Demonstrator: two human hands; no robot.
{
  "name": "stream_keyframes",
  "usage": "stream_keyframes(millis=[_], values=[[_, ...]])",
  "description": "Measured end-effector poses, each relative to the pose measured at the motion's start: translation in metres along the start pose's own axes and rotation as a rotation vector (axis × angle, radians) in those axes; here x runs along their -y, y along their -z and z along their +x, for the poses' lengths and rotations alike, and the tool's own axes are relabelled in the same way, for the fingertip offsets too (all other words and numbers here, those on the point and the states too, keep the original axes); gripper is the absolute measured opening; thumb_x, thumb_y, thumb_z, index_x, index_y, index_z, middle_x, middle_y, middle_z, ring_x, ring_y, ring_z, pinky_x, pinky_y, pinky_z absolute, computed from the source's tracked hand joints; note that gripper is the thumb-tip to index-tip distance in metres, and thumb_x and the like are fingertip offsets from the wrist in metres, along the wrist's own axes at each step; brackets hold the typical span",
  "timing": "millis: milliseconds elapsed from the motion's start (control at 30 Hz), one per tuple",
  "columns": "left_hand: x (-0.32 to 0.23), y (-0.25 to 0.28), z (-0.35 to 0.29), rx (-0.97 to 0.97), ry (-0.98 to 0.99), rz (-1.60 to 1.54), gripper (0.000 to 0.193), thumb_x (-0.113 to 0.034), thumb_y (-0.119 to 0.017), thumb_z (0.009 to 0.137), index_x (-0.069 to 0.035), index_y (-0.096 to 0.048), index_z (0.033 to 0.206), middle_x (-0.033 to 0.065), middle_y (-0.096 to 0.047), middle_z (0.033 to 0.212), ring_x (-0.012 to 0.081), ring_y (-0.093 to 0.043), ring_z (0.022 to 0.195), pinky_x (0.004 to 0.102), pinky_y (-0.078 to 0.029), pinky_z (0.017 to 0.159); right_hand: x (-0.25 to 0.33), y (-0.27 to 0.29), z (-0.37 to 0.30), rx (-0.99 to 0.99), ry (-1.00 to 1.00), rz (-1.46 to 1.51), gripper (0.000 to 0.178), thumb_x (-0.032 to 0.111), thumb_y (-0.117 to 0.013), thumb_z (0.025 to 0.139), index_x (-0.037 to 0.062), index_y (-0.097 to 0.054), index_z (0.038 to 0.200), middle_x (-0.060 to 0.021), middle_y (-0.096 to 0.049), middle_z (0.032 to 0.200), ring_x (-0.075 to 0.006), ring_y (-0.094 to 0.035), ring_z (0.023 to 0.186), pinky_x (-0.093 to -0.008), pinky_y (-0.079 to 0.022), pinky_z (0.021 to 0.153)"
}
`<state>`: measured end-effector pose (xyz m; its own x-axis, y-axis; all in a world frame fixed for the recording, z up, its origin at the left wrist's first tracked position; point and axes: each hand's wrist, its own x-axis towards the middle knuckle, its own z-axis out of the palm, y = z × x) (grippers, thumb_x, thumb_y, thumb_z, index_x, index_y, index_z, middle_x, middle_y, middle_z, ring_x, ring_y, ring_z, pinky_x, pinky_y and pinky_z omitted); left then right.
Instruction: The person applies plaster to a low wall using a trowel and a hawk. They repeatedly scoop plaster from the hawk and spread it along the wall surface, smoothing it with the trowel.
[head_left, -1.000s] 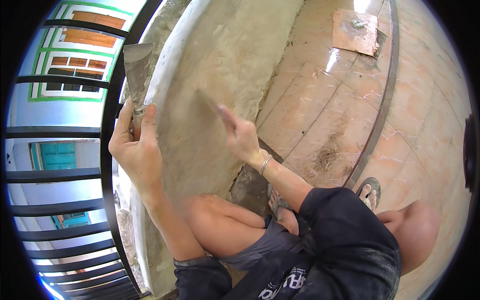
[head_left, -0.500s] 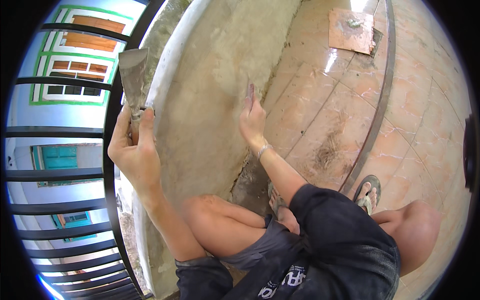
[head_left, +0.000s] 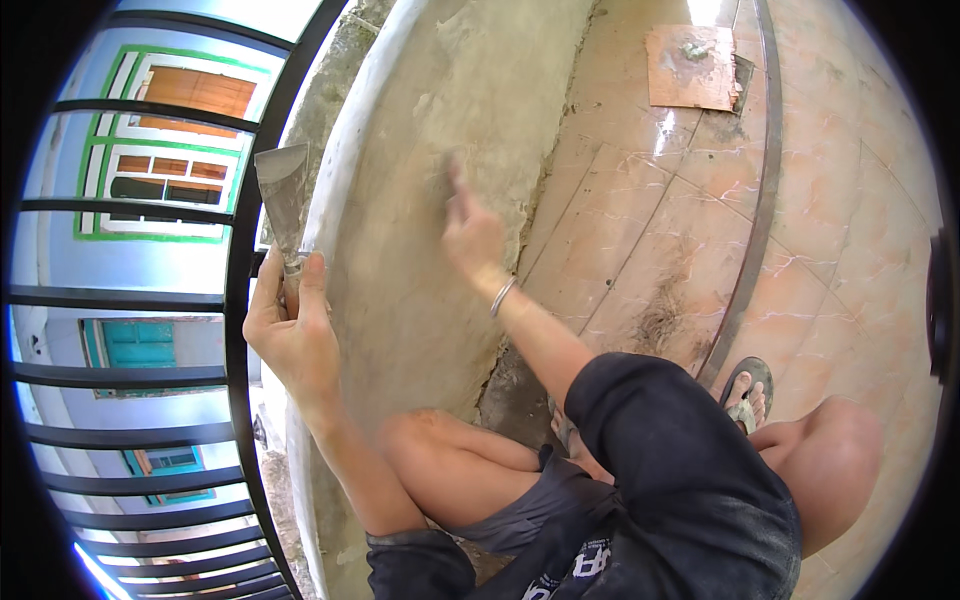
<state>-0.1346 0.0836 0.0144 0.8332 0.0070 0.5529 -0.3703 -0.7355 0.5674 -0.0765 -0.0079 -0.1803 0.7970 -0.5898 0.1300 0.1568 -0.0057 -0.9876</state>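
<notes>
My left hand point(head_left: 297, 335) is closed around the handle of a putty knife point(head_left: 284, 195), its wide metal blade pointing up and away from me beside the ledge's white edge. Out over the plastered surface point(head_left: 400, 330), my right hand point(head_left: 473, 243) grips a small, thin flat tool point(head_left: 455, 172). Motion smears this tool, so its exact kind is unclear; its far end appears to be at the plaster. The surface is beige-grey, with patchy, damp-looking streaks around the right hand.
Black railing bars point(head_left: 130, 296) run along the left. On the tiled floor point(head_left: 620, 210) at far right lies a square board point(head_left: 690, 75) with a lump of grey mix. A dark strip point(head_left: 757, 215) crosses the tiles. My sandalled foot point(head_left: 745, 395) is near it.
My right hand and its tool have swept left across the plaster. The left hand with the putty knife has shifted slightly right and nearer in the picture, and the view has turned a little.
</notes>
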Motion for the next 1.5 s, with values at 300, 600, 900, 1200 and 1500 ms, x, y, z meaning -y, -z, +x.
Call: stream_keyframes(millis=[300,600,900,1200,1500], values=[[0.001,-0.004,0.005,0.008,0.041,-0.019,0.039,-0.012,-0.078,0.096,0.010,-0.068,0.127,-0.0077,-0.045,0.063,0.0003,-0.037,0.055,0.0219,-0.025,0.049,-0.043,-0.017,-0.028,0.091,-0.168,0.159,0.048,0.006,-0.053,0.104,0.0117,-0.054,0.152,-0.0292,-0.070,0.120,-0.0356,-0.075,0.103,-0.0429,-0.060,0.082],[-0.006,-0.008,0.005,-0.030,0.008,-0.034,0.033,-0.011,-0.077,0.097,0.006,-0.071,0.124,-0.0084,-0.044,0.063,0.0004,-0.036,0.055,0.0219,-0.025,0.050,-0.037,-0.050,-0.073,0.175,0.352,0.333,0.047,0.001,-0.047,0.106,0.0034,-0.050,0.153,-0.0237,-0.039,0.163,-0.0405,-0.039,0.151,-0.0410,-0.044,0.117],[-0.005,-0.006,0.004,-0.048,0.001,-0.061,0.031,-0.010,-0.078,0.096,0.008,-0.070,0.120,-0.0077,-0.046,0.063,0.0006,-0.037,0.055,0.0214,-0.025,0.049,-0.014,-0.038,-0.030,-0.010,0.114,0.146,0.052,-0.003,-0.053,0.099,0.0111,-0.057,0.149,-0.0222,-0.062,0.140,-0.0365,-0.066,0.126,-0.0398,-0.056,0.103],[-0.005,-0.006,0.006,-0.024,-0.003,-0.082,0.037,-0.010,-0.079,0.095,0.011,-0.068,0.124,-0.0087,-0.044,0.063,0.0004,-0.036,0.054,0.0212,-0.023,0.049,0.015,0.000,0.006,-0.005,-0.044,0.207,0.047,0.000,-0.056,0.099,0.0126,-0.062,0.144,-0.0214,-0.069,0.128,-0.0307,-0.073,0.113,-0.0395,-0.058,0.088],[-0.002,-0.014,0.009,-0.045,-0.001,-0.065,0.036,-0.010,-0.079,0.095,0.010,-0.069,0.123,-0.0090,-0.043,0.063,0.0001,-0.035,0.054,0.0212,-0.023,0.049,-0.046,-0.010,-0.043,-0.003,0.035,0.252,0.046,0.003,-0.055,0.103,0.0081,-0.057,0.148,-0.0231,-0.068,0.133,-0.0317,-0.070,0.122,-0.0355,-0.055,0.096]])
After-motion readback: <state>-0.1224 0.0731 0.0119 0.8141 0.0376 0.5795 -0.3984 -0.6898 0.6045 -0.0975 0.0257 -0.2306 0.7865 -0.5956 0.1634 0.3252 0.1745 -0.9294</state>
